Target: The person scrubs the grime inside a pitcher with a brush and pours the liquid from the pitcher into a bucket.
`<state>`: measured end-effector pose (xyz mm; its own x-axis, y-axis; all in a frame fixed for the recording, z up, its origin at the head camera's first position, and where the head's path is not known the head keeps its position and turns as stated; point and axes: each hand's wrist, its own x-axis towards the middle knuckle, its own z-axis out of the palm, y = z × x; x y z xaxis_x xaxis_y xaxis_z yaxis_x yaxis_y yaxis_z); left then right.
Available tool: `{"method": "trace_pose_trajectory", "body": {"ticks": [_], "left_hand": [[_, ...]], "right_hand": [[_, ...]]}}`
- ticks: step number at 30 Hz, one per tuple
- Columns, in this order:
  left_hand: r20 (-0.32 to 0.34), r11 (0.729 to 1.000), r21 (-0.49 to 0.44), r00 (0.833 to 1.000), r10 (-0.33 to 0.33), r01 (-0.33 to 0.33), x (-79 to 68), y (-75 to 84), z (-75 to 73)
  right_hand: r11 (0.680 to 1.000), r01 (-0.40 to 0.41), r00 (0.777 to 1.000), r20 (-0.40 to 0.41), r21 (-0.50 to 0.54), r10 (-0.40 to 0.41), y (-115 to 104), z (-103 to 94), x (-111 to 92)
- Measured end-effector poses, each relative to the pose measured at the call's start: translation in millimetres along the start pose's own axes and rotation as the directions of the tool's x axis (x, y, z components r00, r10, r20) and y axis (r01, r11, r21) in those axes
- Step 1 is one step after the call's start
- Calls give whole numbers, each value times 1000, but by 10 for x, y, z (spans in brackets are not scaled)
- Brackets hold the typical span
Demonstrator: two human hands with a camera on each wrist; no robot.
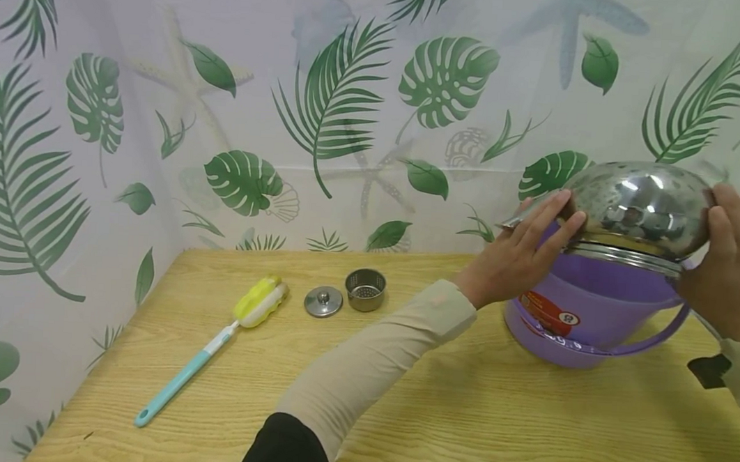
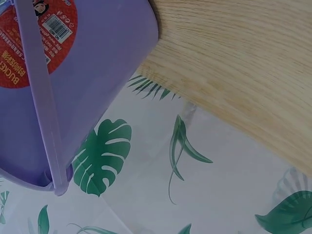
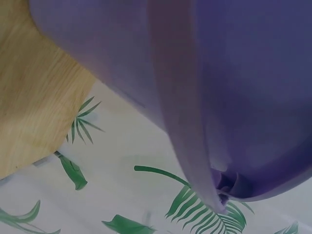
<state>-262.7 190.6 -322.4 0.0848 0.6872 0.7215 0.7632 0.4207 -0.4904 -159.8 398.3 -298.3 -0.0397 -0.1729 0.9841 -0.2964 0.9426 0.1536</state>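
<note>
A shiny stainless steel bowl [image 1: 641, 203], turned upside down and tilted, is held over the mouth of a purple bucket [image 1: 611, 306]. My left hand [image 1: 516, 256] holds its left side, with fingers at the dome's edge. On the opposite side my right hand [image 1: 729, 260] grips the bowl near its rim. Part of each hand is hidden. The bucket stands on the wooden table with its handle hanging down in front. Close up, the left wrist view has the bucket's red label [image 2: 58, 36], and the right wrist view has the bucket handle [image 3: 178, 97]; neither shows a hand.
Left on the table lies a sponge brush [image 1: 213, 348] with a yellow-and-white head and turquoise handle. Near the back sit a small metal lid [image 1: 324, 302] and a perforated metal cup [image 1: 365, 290]. A leaf-patterned curtain [image 1: 363, 119] hangs behind. Something black [image 1: 708, 371] lies beside the right sleeve.
</note>
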Motion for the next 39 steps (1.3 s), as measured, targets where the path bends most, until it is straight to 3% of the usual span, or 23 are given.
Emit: {"method": "trace_pose_trajectory", "body": {"ticks": [5, 8, 10, 12, 16, 22, 31, 39], "left_hand": [[-7, 996, -69, 998, -62, 61, 27, 4, 12], [19, 989, -102, 994, -108, 109, 52, 9, 4], [51, 983, -118, 990, -135, 140, 70, 9, -11], [91, 973, -152, 983, -161, 174, 83, 8, -29], [194, 939, -229, 957, -214, 256, 110, -8, -77], [322, 905, -261, 914, -246, 336, 190, -57, -173], [430, 873, -279, 865, -260, 401, 272, -148, -378], [448, 869, -264, 851, -274, 419, 202, -303, -652]], "right_hand": [[997, 50, 994, 95, 65, -56, 31, 7, 28], [995, 27, 978, 202, 97, -46, 78, -6, 51], [994, -4, 954, 298, 105, -28, 121, -24, 70], [994, -33, 916, 402, 105, -12, 159, -45, 92], [986, -69, 854, 521, 154, -21, 208, -49, 139], [968, -142, 816, 578, 209, -6, 211, -41, 157], [961, -165, 805, 594, 224, 0, 150, -20, 256], [950, -127, 829, 557, 287, -57, -28, 46, 413]]}}
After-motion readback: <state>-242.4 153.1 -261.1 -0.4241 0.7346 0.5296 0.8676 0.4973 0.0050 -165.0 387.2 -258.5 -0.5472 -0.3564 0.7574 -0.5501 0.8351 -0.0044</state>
